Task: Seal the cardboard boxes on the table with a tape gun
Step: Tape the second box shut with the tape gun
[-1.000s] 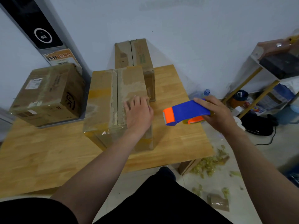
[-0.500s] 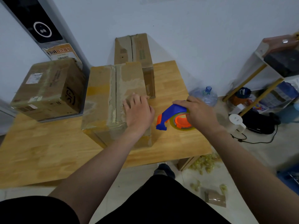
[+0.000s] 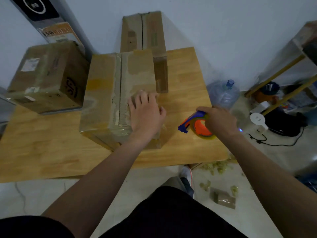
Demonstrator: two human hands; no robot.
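- Our left hand [image 3: 145,114] lies flat on top of the middle cardboard box [image 3: 109,93], fingers straight & spread, at its near-right corner beside the centre seam.
- Our right hand [image 3: 219,119] grips the blue/orange tape gun [image 3: 193,124], fingers curled over its top. Gun is low over the wooden table [image 3: 51,152], right of that box & apart from it; we can't tell if it touches the wood.
- Labelled box [image 3: 46,76] far-left, tall box [image 3: 144,31] at back by the wall.
- Water jug [image 3: 223,93] on floor past table's right edge.

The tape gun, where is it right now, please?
Head view: the tape gun is on the table, in the right hand, right of the middle box.
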